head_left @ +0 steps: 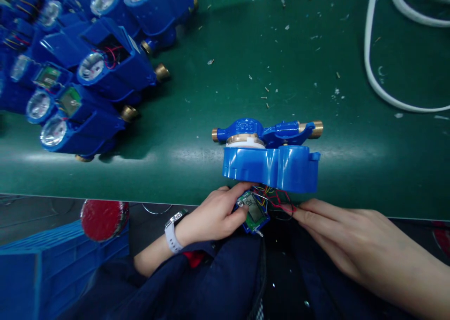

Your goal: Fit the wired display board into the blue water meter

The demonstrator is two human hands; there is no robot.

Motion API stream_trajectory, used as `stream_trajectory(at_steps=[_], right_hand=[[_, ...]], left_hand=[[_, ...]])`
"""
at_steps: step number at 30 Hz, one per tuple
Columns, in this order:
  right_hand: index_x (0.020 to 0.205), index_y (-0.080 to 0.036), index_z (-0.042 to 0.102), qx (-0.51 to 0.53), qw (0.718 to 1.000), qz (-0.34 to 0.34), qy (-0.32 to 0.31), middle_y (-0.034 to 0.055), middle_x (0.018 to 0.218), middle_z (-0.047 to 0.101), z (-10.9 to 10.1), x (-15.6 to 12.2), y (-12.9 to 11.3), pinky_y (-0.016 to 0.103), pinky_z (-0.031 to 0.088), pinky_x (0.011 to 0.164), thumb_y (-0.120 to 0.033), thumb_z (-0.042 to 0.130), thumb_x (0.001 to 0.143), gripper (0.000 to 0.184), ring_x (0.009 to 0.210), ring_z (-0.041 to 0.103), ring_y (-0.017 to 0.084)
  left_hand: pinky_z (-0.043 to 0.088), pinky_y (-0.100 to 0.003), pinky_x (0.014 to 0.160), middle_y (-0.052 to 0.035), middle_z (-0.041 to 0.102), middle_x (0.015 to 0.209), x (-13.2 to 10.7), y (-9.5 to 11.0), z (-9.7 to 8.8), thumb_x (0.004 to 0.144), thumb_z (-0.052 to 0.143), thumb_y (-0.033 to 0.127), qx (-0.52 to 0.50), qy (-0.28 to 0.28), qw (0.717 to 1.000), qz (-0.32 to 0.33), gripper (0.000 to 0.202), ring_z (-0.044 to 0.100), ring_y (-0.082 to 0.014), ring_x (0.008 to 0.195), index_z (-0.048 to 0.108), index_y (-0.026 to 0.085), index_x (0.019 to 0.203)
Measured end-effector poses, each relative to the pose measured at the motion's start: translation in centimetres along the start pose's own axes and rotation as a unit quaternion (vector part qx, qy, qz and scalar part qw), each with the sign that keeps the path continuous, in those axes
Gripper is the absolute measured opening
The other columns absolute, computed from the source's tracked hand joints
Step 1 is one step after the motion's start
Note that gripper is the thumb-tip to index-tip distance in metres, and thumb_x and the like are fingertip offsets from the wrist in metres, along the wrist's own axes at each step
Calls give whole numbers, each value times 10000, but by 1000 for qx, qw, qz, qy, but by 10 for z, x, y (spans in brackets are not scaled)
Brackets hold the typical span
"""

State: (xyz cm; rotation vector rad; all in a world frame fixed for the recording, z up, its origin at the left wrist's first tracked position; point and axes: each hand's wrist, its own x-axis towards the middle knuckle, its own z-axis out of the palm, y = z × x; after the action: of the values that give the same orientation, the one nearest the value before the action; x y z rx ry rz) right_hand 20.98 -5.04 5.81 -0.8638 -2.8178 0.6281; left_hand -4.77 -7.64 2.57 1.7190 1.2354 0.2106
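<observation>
A blue water meter with brass threaded ends lies on its side at the front of the green table. Red, yellow and black wires run from its near side to a small green circuit board with a display. My left hand, with a watch at its wrist, grips the circuit board between thumb and fingers, just past the table's front edge. To the right, my right hand has its fingers pressed together at the tips on the red wires.
Many blue water meters crowd the table's left side, several with boards or wires showing. Small screws and scraps lie scattered on the green table. A white cable curves at right. Below left are a red stool and blue crate.
</observation>
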Motion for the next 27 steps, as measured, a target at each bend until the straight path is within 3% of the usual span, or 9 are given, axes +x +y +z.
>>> stream_trajectory(at_steps=[10,17,24,27], right_hand=[[1039,-184,676,-73,996,24,-35,34,817,689,-5,12,-16,240,445,318,-2,458,640,489,435,608,149],[981,-139,686,-109,993,-14,-49,50,767,682,-9,21,-16,244,426,328,37,427,599,494,415,598,150],[976,-163,687,-61,997,21,-47,38,799,702,-6,25,-14,257,377,285,20,430,609,484,378,587,142],[937,-152,699,-82,996,-3,-38,45,764,699,-8,27,-15,263,398,294,30,426,568,494,382,591,158]], left_hand=[[523,-482,841,-174,653,1115,3,0,3,894,388,272,49,-16,999,-3,504,641,-294,980,389,85,1363],[520,-458,841,-146,667,1008,7,3,0,897,356,274,68,-37,997,-6,495,643,-280,978,370,81,1352],[518,-442,773,-140,665,923,11,3,-2,898,321,276,107,-55,993,-8,370,653,-276,857,465,79,1177],[518,-416,749,-122,661,886,12,3,-3,899,323,276,124,-63,990,-11,307,651,-258,823,482,106,1098]])
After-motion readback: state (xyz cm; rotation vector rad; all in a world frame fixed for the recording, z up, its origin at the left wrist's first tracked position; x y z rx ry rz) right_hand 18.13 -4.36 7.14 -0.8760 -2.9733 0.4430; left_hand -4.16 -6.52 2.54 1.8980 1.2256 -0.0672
